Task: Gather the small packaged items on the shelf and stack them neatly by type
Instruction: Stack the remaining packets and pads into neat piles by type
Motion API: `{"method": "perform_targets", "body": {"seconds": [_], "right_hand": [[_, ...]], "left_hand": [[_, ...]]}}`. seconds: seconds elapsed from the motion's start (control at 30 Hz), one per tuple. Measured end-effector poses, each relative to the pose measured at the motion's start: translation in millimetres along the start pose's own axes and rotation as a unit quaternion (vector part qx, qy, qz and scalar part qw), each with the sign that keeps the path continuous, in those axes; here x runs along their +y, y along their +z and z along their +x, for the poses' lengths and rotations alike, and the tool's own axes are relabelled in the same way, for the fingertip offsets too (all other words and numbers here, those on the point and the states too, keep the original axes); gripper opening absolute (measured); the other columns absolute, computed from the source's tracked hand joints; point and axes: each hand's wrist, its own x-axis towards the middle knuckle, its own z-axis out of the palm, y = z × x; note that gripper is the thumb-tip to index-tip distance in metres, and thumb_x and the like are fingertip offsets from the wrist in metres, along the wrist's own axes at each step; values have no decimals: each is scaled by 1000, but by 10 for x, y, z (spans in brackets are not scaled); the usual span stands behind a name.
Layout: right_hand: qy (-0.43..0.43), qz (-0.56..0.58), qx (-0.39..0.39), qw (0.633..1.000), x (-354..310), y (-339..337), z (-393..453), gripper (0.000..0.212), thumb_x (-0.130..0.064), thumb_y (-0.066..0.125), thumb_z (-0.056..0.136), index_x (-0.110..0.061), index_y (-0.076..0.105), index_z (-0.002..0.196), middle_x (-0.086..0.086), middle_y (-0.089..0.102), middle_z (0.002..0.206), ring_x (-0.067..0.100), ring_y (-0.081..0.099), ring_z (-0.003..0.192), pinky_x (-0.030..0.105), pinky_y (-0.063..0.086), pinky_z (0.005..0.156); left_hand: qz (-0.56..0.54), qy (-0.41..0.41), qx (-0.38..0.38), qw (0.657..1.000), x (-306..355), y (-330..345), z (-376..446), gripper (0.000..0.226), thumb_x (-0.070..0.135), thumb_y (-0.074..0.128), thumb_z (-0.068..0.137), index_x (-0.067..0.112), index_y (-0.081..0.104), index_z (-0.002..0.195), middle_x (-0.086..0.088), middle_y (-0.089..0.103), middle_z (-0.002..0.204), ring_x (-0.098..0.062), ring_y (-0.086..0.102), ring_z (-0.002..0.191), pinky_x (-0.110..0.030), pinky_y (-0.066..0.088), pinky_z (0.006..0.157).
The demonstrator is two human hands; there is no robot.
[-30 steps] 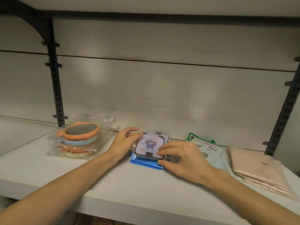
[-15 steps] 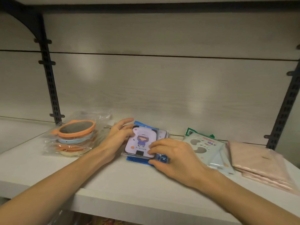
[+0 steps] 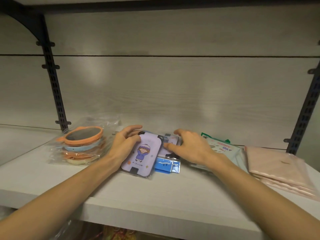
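- We take the purple card packet (image 3: 141, 154) as our landmark: it lies on the white shelf (image 3: 121, 193), tilted, overlapping a second purple packet (image 3: 170, 144) behind it and to its right.
- Our left hand (image 3: 123, 144) rests on the landmark's left edge, fingers loosely curved against it, not clamped.
- Our right hand (image 3: 187, 147) hovers over the second packet, fingers spread and relaxed, grasping nothing.
- Blue packets (image 3: 166, 165) poke out from under the landmark's right corner.
- To square this pile well, we judge both hands should press inward from opposite edges; the glossy film looks slippery.
- Left of the landmark sit round bagged mirrors (image 3: 83, 142), orange and blue rimmed.
- Right of it lie pale green pouches (image 3: 223, 149), then flat, soft-looking pink packets (image 3: 277, 167).
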Motion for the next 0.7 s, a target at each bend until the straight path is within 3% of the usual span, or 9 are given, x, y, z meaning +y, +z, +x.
{"method": "perform_targets", "body": {"seconds": [0.1, 0.3, 0.43, 0.57, 0.7], "right_hand": [[-1, -32, -34, 999, 65, 82, 0, 66, -78, 50, 83, -23, 60, 118, 1, 68, 115, 24, 61, 102, 34, 45, 76], [46, -2, -81, 996, 110, 61, 75, 73, -80, 52, 81, -24, 55, 126, -1, 68, 113, 24, 63, 102, 41, 49, 91], [74, 35, -52, 995, 82, 36, 51, 70, -76, 62, 78, -22, 58, 123, 0, 69, 111, 24, 63, 101, 42, 51, 92], [119, 106, -38, 987, 90, 31, 30, 84, -74, 73, 68, -21, 54, 131, -2, 71, 105, 22, 65, 99, 43, 55, 89], [138, 226, -7, 964, 72, -29, 34, 83, -53, 84, 70, -16, 52, 137, -4, 76, 96, 15, 68, 101, 40, 52, 96]], "left_hand": [[-7, -18, 28, 999, -8, -28, 32, 40, -4, 54, 90, 18, 74, 117, -3, 75, 107, -20, 69, 90, -32, 59, 79], [5, -26, 57, 998, -49, -14, 91, 37, -1, 55, 92, 15, 73, 120, -6, 73, 108, -24, 68, 92, -42, 58, 90], [8, -16, 51, 999, -63, -6, 84, 36, -1, 55, 93, 13, 72, 121, -5, 72, 108, -19, 66, 88, -32, 57, 80], [19, -3, 38, 999, -66, -8, 78, 36, -1, 55, 93, 13, 71, 122, -4, 72, 110, -14, 67, 84, -20, 54, 67], [18, 6, 31, 999, -64, 0, 74, 35, 0, 55, 94, 14, 70, 122, -2, 72, 110, -10, 67, 81, -15, 52, 60]]}}
